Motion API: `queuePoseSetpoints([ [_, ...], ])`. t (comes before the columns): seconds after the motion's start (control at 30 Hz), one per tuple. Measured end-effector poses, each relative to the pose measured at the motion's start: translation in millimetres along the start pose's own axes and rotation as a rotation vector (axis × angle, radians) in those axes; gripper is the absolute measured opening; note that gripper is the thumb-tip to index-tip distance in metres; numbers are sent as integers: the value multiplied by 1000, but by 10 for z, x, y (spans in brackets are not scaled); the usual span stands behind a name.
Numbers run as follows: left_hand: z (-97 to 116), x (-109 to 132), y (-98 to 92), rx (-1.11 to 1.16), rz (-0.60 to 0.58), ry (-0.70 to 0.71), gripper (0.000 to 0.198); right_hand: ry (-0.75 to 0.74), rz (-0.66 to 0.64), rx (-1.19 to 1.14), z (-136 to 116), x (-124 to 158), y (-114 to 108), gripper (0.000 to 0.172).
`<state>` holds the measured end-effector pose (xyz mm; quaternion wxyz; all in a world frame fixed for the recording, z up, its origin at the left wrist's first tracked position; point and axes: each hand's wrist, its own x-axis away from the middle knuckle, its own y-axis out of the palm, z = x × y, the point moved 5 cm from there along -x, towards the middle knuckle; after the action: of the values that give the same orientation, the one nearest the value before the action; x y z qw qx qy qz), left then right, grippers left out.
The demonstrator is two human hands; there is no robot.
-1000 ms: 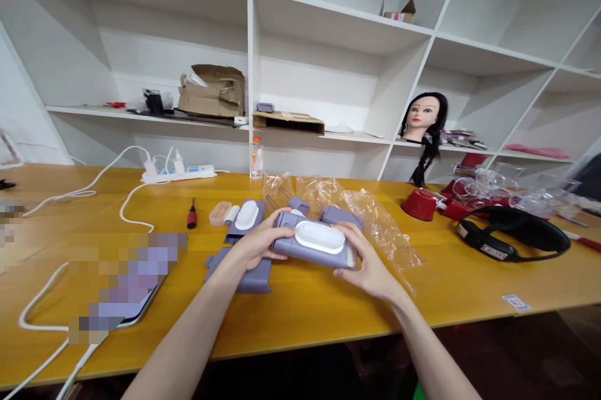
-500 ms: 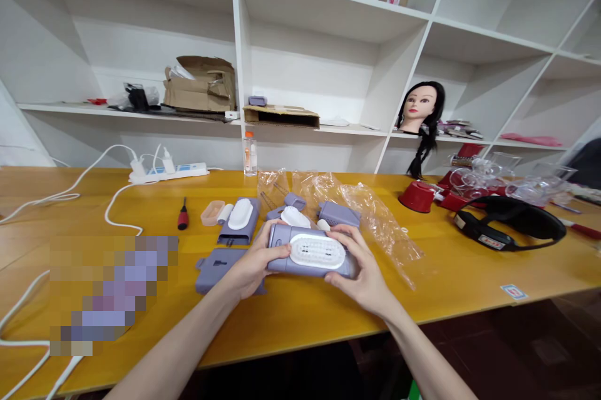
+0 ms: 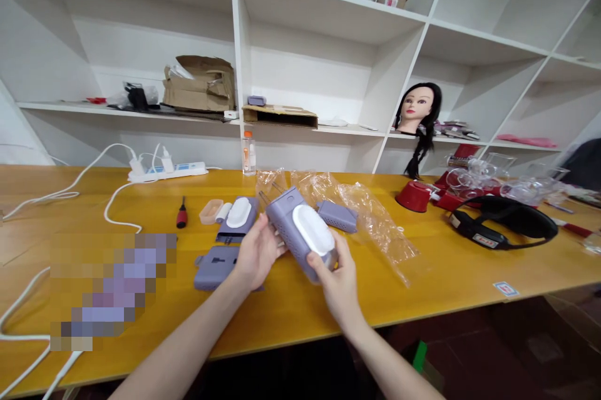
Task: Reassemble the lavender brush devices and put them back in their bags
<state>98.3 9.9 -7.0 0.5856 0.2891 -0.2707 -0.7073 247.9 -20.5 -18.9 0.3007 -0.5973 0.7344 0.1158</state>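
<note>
A boxy purple plastic casing (image 3: 287,203) with a smooth white oval piece (image 3: 314,231) on its face is held tilted above the table. My right hand (image 3: 337,271) grips its lower end, thumb on the front. At the casing's left side is my left hand (image 3: 258,253), thumb near the edge and fingers reaching partly behind it. Left of the hands lies another purple casing (image 3: 251,218) with a white oval piece (image 3: 238,212). Nearer me is a flat purple part (image 3: 213,270), partly covered by my left arm. Behind the held casing rests a purple block (image 3: 338,216).
Clear plastic bags (image 3: 380,221) spread behind the parts. A red screwdriver (image 3: 181,215), a small peach tray (image 3: 211,211) and a power strip (image 3: 183,171) lie left. Right are a red cup-shaped object (image 3: 413,197) and a black headband (image 3: 511,221). White shelves (image 3: 328,68) stand behind.
The casing has swung from lying level to a steep tilt. A smooth white oval now shows instead of a dotted one. My right hand has moved left and down to its lower end.
</note>
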Motion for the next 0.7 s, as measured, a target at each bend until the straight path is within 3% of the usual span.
queuePoseSetpoints([
  [0.07, -18, -6, -37, 85, 144, 88, 45, -8, -95, 1, -70, 85, 158, 50],
  [0.13, -57, -8, -63, 113, 214, 68, 48, -60, -235, 120, -186, 85, 253, 50],
  [0.23, -93, -3, -45, 78, 200, -5, 49, -48, -269, 377, -359, -117, 222, 47],
  [0.43, -147, 11, 65, -2, 202, 47, 40, -53, -417, 755, -638, -466, 265, 40],
  [0.7, -250, 30, -19, -51, 232, 51, 45, -193, -474, 724, -535, -338, 315, 22],
])
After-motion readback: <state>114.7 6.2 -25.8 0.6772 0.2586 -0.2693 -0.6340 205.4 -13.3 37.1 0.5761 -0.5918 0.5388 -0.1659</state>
